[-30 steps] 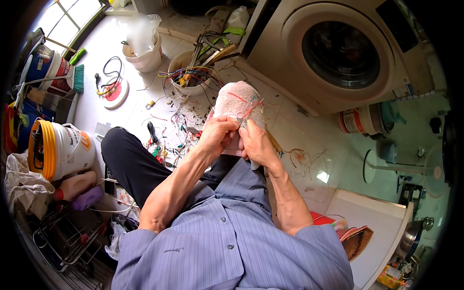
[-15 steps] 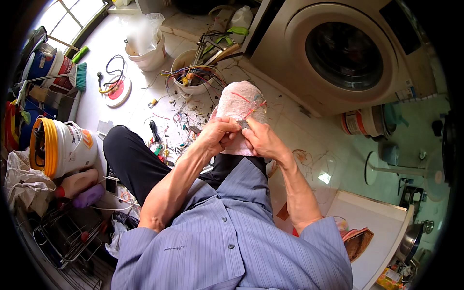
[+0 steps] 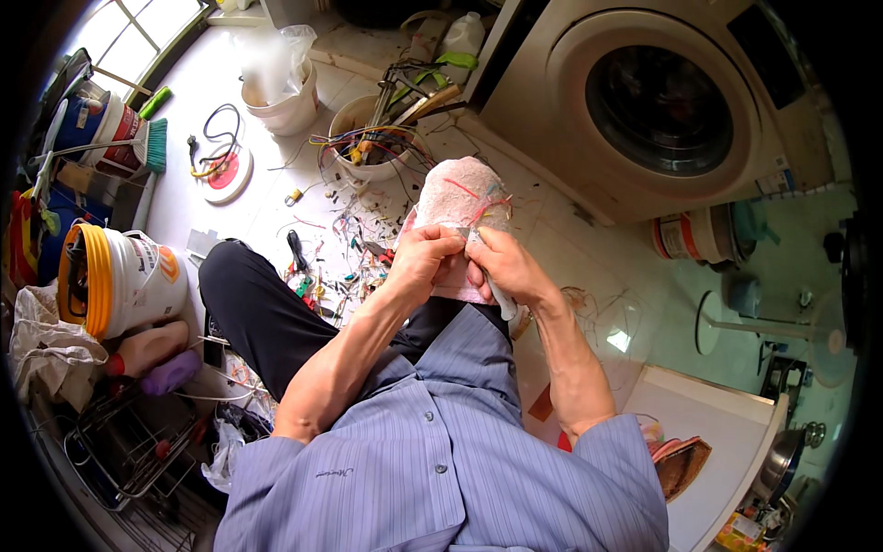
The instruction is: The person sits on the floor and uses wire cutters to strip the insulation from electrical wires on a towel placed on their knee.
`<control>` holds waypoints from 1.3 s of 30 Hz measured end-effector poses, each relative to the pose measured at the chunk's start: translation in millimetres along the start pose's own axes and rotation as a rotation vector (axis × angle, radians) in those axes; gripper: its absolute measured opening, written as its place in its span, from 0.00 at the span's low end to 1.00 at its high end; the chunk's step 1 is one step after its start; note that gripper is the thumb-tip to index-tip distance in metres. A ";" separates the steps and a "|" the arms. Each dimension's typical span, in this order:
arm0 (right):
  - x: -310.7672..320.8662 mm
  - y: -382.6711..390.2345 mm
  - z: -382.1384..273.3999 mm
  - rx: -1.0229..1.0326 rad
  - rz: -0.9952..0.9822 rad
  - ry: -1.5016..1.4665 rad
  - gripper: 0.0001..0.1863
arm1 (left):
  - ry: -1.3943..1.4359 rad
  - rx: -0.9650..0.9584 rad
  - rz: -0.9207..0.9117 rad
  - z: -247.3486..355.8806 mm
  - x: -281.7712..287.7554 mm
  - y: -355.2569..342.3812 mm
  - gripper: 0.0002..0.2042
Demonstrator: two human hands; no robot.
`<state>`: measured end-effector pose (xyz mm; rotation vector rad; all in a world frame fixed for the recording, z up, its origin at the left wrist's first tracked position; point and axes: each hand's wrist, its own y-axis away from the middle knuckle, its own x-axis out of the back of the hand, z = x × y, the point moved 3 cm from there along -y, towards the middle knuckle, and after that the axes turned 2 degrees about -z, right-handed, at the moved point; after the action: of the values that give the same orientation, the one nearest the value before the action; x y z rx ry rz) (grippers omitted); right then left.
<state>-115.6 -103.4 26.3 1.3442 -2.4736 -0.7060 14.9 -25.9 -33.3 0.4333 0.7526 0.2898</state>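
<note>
Taking twelve as straight ahead of the seated person, I see both hands working close together over a pale pink, fluffy cloth [image 3: 457, 179] draped across the right leg. The left hand [image 3: 425, 258] has thumb and forefinger pinched narrow; whatever lies between them is too small for me to tell. The right hand [image 3: 506, 265] is closed around a slim, pale-grey tool [image 3: 504, 302], its handle sticking out toward five o'clock and its grey end close to the left fingertips. On the cloth, at twelve from the hands, lies a thin red strand [image 3: 461, 187].

Red-handled pliers [image 3: 379, 251] rest on the floor near the left hand, at nine, among scattered wire scraps [image 3: 345, 230]. A white plastic bucket full of coloured wires [image 3: 377, 172] stands at eleven, and a pale, round-doored washing machine [image 3: 543, 120] at two.
</note>
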 end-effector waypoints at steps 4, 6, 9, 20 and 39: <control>7.9 0.3 6.6 -0.015 -0.145 -0.293 0.10 | 0.003 -0.002 -0.032 2.2 -1.7 2.0 0.06; 10.1 2.5 9.2 0.025 -0.121 -0.396 0.11 | 0.020 0.018 -0.052 2.3 -1.0 2.5 0.06; 13.1 5.9 12.1 0.089 0.058 -0.426 0.12 | 0.039 0.057 -0.080 6.3 -3.6 7.5 0.05; -1.1 -6.9 1.4 0.170 0.251 -0.361 0.10 | -0.078 0.003 -0.156 8.6 -3.9 10.1 0.04; 2.7 -4.8 11.8 0.258 0.296 -0.522 0.09 | -0.106 0.106 -0.119 8.9 -5.9 17.0 0.07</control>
<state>-118.6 -104.4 13.6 0.9101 -3.1830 -0.7610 15.4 -15.9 -15.9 0.4978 0.6893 0.1147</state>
